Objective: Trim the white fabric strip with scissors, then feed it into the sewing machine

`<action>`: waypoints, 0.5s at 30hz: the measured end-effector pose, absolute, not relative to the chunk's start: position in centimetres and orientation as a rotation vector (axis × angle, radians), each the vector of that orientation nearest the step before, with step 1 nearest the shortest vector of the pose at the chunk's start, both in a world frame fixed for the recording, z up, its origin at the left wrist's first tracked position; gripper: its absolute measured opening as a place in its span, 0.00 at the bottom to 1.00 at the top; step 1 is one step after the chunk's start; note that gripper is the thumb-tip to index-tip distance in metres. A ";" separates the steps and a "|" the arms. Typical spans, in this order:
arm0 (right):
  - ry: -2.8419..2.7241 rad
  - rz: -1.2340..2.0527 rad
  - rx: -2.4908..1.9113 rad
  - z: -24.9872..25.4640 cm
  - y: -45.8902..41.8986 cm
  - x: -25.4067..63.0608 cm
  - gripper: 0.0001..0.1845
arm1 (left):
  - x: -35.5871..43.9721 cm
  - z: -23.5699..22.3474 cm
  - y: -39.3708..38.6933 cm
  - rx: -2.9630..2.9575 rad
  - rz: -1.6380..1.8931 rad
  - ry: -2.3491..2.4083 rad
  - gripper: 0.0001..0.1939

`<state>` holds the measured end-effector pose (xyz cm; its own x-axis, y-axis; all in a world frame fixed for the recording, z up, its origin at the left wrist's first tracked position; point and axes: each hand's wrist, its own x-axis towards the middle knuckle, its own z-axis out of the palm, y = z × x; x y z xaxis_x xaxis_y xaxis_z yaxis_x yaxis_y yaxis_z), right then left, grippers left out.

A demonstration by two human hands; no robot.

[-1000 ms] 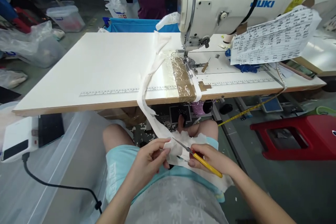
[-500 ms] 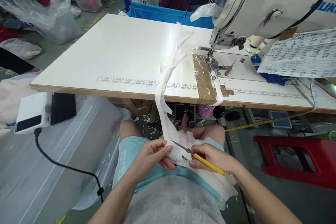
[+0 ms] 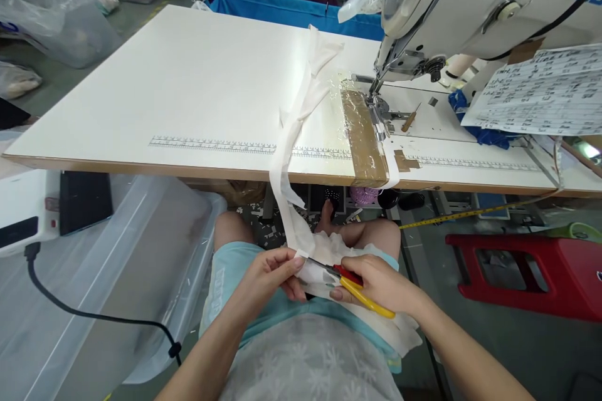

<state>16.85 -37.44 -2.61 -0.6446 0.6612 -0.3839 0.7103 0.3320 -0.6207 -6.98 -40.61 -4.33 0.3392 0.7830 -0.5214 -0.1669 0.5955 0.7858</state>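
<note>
My left hand [image 3: 275, 272] pinches the edge of a white fabric strip [image 3: 288, 200] just above my lap. In my right hand [image 3: 376, 282] is a pair of scissors [image 3: 362, 297] with yellow and red handles, its blades pointing left to the fabric beside my left fingertips. From there the strip runs up over the table edge and lies across the tabletop. More gathered white cloth [image 3: 397, 329] rests on my thighs under both hands. Exactly where the blades meet the fabric is partly hidden.
A sewing machine [image 3: 433, 6] stands at the right of the white table [image 3: 207, 88], with brown tape by its needle. A small wooden-handled awl [image 3: 411, 119] lies near it. At left is a clear plastic bin [image 3: 155, 250]; at right, a red stool [image 3: 512, 269].
The scissor handles have spread, showing the red one, and the blades have reached the fabric edge by my left fingers. My view has shifted slightly.
</note>
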 end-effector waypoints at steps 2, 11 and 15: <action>2.508 -1.173 1.346 -2.7 -37.6 16.8 0.29 | -7.0 -4.5 -40.5 0.701 0.697 1.047 0.24; 2.504 -1.059 1.406 -3.1 -37.7 16.7 0.30 | -6.9 -4.4 -40.4 0.691 0.694 1.054 0.24; 2.555 -0.965 1.371 -3.0 -37.4 16.4 0.30 | -6.9 -4.4 -40.4 0.690 0.671 1.034 0.24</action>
